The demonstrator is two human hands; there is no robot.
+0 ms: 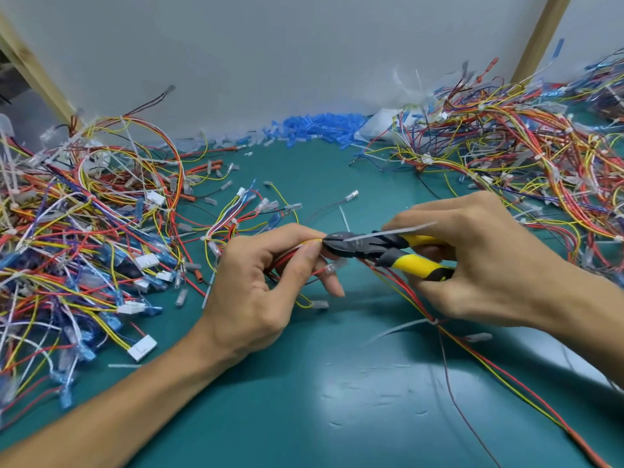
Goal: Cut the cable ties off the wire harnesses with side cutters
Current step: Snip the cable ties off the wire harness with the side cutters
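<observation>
Left hand [256, 288] pinches wires [287, 257] beside the cutters [354, 246] gripped by the right hand [472, 261], with wire heaps [84, 231] either side of the cutters and green table [304, 400] in front of them.

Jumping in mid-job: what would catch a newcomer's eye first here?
Dead centre, the right hand grips yellow-handled side cutters against the wires the left hand pinches. Tangled harnesses flank the green mat: a left pile and a right pile. Blue sleeves heap along the back wall.
</observation>
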